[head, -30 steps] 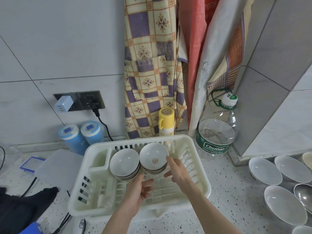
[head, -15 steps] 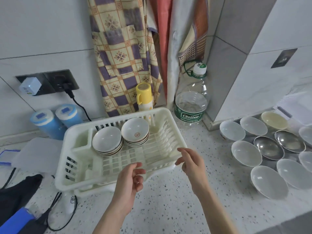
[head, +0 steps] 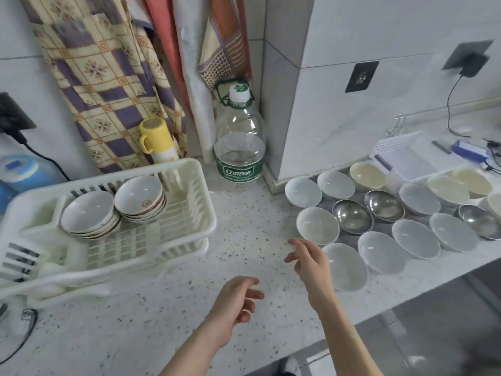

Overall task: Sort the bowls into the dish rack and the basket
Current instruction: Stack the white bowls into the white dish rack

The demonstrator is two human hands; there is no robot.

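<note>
A: Where, the bowls?

B: Two stacks of white ceramic bowls with dark rim lines (head: 112,207) inside the cream slotted plastic dish rack (head: 200,213) on the left, at its back, touching side by side. Loose on the speckled stone counter (head: 244,213) to the right, a spread of pale white ceramic bowls (head: 414,238), three shiny round steel bowls (head: 352,217) among them, and a few cream-yellow bowls (head: 367,176) at the back.

A: And the hands?

B: Left hand (head: 234,305) low over bare counter, fingers loosely curled, holding nothing. Right hand (head: 311,261) further forward, fingers relaxed and slightly spread, empty, just beside the nearest pale bowls; touching or not, hard to tell.

A: The basket?

B: White perforated plastic basket (head: 406,154) at the far right against the wall, behind the loose bowls, something flat and pale inside.

A: Anything else around?

B: Clear plastic water bottle with green label (head: 240,147) in the corner, yellow-capped flask (head: 158,142) behind the rack, checked cloth (head: 108,77) hanging above.
</note>
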